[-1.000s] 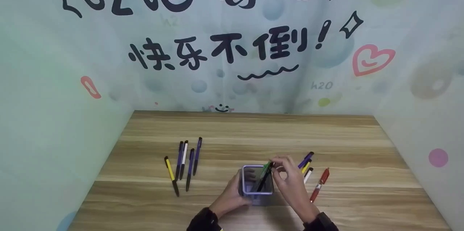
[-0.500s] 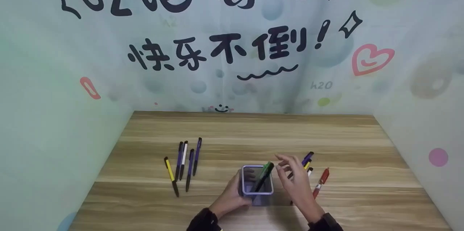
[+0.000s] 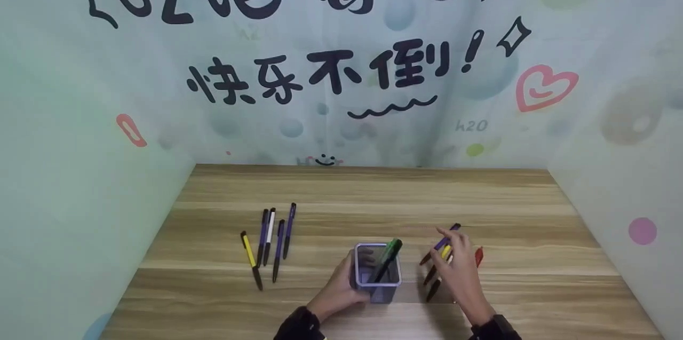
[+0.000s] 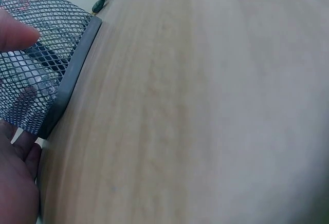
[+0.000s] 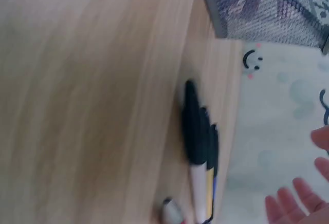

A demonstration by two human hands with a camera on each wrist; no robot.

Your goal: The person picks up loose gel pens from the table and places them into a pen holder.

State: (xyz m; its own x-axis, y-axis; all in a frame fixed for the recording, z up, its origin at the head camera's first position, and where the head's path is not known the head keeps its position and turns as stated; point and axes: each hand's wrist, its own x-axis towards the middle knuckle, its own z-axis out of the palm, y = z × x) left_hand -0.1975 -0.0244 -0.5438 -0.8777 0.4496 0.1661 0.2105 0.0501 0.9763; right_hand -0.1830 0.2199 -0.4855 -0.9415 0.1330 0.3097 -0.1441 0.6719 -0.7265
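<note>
My left hand (image 3: 341, 280) grips a mesh pen holder (image 3: 383, 295) from its left side; in the left wrist view the thumb lies against the mesh (image 4: 61, 62). Inside the holder a green pen (image 3: 392, 249) and a dark pen (image 3: 388, 265) lean to the right. My right hand (image 3: 465, 271) hovers over the right-hand pens, fingers spread and holding nothing. Beneath it lie a blue pen (image 3: 441, 244), a yellow pen (image 5: 209, 185) and a white pen (image 5: 198, 185). A red pen (image 3: 479, 257) is partly hidden behind that hand.
On the left of the wooden table (image 3: 187, 297) lie several more pens: a yellow one (image 3: 249, 251), a white one (image 3: 270, 230) and some blue ones (image 3: 290, 225). A printed backdrop (image 3: 320, 137) closes off the back and both sides.
My right hand has let go of the pen at the holder and moved right, over the pens there. The left hand keeps its grip on the holder.
</note>
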